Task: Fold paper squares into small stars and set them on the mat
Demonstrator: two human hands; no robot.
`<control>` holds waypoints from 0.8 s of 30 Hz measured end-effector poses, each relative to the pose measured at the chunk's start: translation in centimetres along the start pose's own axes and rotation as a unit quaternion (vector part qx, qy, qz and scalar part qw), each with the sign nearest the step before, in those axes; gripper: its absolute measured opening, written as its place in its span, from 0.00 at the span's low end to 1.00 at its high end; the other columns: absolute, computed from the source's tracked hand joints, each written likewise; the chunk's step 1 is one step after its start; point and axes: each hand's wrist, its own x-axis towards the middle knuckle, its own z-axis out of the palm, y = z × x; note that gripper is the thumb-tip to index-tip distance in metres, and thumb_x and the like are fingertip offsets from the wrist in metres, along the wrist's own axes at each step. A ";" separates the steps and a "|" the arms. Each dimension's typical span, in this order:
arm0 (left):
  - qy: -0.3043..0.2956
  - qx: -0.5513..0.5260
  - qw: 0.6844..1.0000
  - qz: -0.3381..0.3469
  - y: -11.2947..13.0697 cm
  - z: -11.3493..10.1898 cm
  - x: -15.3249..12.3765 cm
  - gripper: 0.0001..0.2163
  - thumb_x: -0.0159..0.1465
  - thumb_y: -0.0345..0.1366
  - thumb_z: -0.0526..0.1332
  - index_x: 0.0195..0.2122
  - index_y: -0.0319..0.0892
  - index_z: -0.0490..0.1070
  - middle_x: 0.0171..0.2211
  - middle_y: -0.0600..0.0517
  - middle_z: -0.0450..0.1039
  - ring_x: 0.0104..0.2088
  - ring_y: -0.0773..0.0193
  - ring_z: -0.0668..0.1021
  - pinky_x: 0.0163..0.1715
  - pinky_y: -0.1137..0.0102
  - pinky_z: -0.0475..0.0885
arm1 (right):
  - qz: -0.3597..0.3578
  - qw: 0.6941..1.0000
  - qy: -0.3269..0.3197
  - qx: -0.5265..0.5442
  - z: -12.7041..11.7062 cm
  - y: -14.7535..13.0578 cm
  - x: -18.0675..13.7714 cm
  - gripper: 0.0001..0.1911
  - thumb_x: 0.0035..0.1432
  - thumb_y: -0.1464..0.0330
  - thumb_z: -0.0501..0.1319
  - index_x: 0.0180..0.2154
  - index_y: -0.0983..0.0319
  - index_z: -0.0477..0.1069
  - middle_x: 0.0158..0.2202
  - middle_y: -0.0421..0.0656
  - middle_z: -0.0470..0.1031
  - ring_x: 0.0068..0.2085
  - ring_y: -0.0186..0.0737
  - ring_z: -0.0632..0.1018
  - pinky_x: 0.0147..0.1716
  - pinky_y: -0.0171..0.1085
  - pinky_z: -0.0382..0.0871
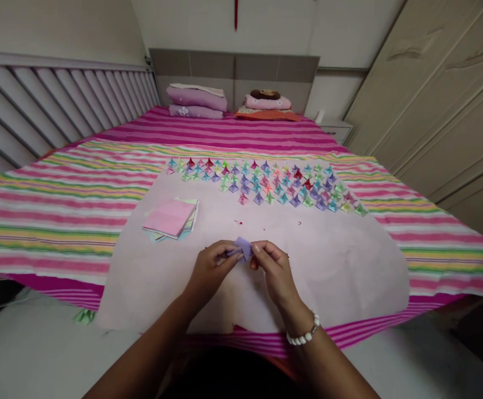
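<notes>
My left hand and my right hand meet above a pale pink sheet spread on the bed. Both pinch a small folded purple paper piece between their fingertips, the left at its left edge, the right at its right edge. A white bead bracelet circles my right wrist. A stack of square coloured papers, pink on top, lies to the left of my hands. Farther back, several small folded paper shapes in many colours stand in rows.
The bed carries a striped pink, yellow and green cover. Folded pillows and blankets sit at the headboard. A slatted rail runs along the left, wardrobe doors along the right. A green paper scrap lies near the bed's front left edge.
</notes>
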 end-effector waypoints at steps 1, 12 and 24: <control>0.000 -0.038 0.999 -0.033 0.1 0.0 0.0 0.03 0.57 0.33 0.65 0.32 0.40 0.75 0.32 0.50 0.78 0.34 0.64 0.78 0.35 0.70 0.72 | 0.004 1.000 -0.005 0.004 0.1 0.0 0.0 0.10 0.53 0.61 0.65 0.32 0.62 0.75 0.20 0.36 0.70 0.23 0.32 0.69 0.27 0.33 0.62; -0.005 -0.178 0.977 -0.117 0.3 0.3 0.3 0.09 0.53 0.34 0.68 0.35 0.39 0.73 0.30 0.53 0.77 0.33 0.65 0.78 0.36 0.71 0.72 | 0.045 0.999 -0.017 0.000 0.4 0.0 -0.2 0.14 0.41 0.63 0.72 0.22 0.62 0.69 0.16 0.33 0.66 0.19 0.29 0.65 0.20 0.30 0.58; 0.015 -0.114 0.984 -0.134 0.5 0.4 0.4 0.08 0.55 0.39 0.66 0.27 0.39 0.74 0.24 0.55 0.74 0.27 0.68 0.73 0.29 0.74 0.68 | 0.071 0.997 -0.040 -0.007 0.8 0.3 -0.2 0.14 0.42 0.62 0.71 0.20 0.62 0.69 0.16 0.33 0.64 0.18 0.29 0.63 0.19 0.31 0.56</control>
